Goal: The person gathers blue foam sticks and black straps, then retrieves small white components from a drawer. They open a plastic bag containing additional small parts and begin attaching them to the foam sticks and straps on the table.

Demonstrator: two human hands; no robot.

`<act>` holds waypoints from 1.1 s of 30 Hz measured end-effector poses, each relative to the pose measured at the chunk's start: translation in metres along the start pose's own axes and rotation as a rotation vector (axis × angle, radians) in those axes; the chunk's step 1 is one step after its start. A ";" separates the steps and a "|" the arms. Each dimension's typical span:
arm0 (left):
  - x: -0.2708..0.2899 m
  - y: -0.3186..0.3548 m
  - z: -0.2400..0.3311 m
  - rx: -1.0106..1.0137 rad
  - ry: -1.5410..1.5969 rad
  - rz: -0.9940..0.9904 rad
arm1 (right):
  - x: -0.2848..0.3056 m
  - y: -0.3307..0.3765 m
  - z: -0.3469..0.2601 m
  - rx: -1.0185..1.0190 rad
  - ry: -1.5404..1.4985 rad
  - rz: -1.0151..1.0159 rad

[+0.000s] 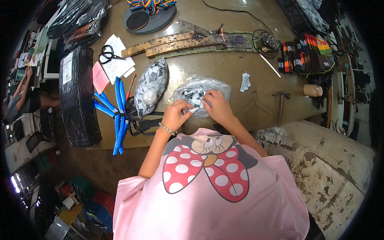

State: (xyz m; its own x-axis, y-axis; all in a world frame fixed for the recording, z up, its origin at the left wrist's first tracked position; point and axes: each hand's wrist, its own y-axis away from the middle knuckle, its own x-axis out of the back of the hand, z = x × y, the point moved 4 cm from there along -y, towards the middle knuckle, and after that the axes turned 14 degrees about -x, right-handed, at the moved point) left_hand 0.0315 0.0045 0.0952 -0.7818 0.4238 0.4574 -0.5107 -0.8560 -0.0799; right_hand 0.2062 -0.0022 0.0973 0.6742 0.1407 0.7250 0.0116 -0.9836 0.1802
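I see both hands up at the near edge of the brown surface [224, 68]. The left hand [176, 115] is curled, thumb and fingers pinched on a small white label [192, 110] — it's held just above the surface, right between the two hands. The right hand [218, 106] is curled too, its fingertips meeting the other end of that same label, and its back rests against a clear plastic bag of labels [200, 93] lying just beyond it. Further left of the left hand sits a second clear bag [151, 86], knotted and stuffed full. Beyond that — blue straps [119, 116] lying next to black webbing [138, 122]. Well past the left hand, black scissors [107, 54] on white papers. Off to the right of the right hand, a hammer [281, 103] lies near the edge.
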 end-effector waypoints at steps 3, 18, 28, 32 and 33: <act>0.005 0.010 0.004 0.035 0.077 0.055 | -0.004 -0.006 0.002 0.023 -0.025 0.038; 0.013 0.011 0.004 0.192 0.324 0.170 | 0.009 -0.032 0.014 -0.220 -0.289 -0.132; 0.018 0.002 0.010 0.058 0.330 0.235 | -0.010 -0.013 -0.008 -0.204 -0.508 -0.305; 0.037 0.022 -0.003 0.019 0.364 0.470 | -0.029 -0.011 -0.012 -0.170 -0.363 -0.087; 0.046 0.036 -0.014 0.085 0.320 0.548 | -0.031 -0.011 -0.012 -0.177 -0.382 -0.027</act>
State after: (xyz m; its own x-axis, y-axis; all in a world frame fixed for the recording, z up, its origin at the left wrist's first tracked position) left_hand -0.0281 -0.0026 0.1012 -0.9963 -0.0261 0.0816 0.0136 -0.9886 -0.1502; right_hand 0.1766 0.0053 0.0805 0.9012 0.0814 0.4257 -0.0716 -0.9407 0.3315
